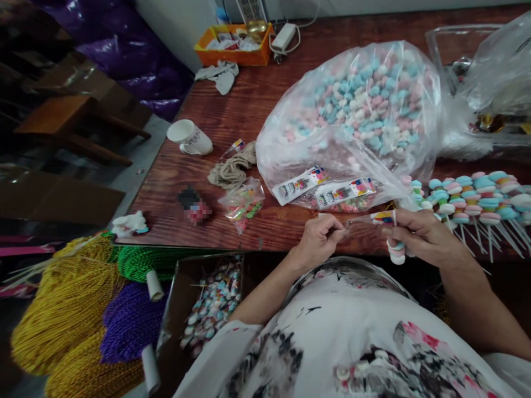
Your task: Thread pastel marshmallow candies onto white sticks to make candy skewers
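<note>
Over the table's front edge, my left hand (321, 239) pinches one end of a clear printed wrapper (382, 218). The fingers of my right hand (427, 235) are closed on the wrapper's printed end. Under those fingers hangs a short stack of pink, white and blue candies (396, 252); its upper part is hidden by the hand. Behind my hands, a large clear bag (352, 99) holds pastel candies, with printed wrappers (301, 184) lying on its front. Right of my right hand, several candy skewers (481, 199) lie with white sticks pointing forward.
A white mug (194, 138), a beige cloth (234, 168) and a small bag of gummies (244, 204) are on the table's left. An orange tray (232, 55) and a power strip (284, 37) sit at the back. Below the edge stands a box of wrapped candies (213, 304).
</note>
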`<state>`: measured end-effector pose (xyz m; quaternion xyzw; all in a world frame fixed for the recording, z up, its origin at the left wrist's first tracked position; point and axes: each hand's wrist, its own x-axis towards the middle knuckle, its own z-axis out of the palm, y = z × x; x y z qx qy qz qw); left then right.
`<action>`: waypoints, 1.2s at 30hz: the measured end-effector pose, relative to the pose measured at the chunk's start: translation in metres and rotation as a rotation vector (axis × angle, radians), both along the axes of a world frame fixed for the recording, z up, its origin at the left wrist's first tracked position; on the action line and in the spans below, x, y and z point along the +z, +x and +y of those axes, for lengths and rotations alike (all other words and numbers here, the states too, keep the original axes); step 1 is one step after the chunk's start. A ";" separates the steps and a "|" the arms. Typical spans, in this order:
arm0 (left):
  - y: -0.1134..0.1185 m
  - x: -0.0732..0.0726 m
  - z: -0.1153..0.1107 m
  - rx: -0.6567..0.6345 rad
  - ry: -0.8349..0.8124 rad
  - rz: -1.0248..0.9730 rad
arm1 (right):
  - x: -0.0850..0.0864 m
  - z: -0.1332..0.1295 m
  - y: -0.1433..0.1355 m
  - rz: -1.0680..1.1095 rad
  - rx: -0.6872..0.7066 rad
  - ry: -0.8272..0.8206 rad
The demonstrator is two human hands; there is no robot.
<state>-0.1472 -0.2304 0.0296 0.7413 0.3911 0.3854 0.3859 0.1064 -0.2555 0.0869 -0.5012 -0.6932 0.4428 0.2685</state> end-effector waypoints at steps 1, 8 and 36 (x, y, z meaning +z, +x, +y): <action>0.000 -0.002 0.000 0.004 -0.007 0.016 | -0.001 -0.001 -0.003 0.016 -0.028 -0.002; 0.003 0.003 0.003 0.002 0.125 0.157 | -0.007 -0.004 -0.016 -0.007 -0.213 0.102; 0.006 -0.019 0.010 -0.031 -0.214 -0.221 | 0.028 -0.029 -0.008 0.155 -0.421 0.235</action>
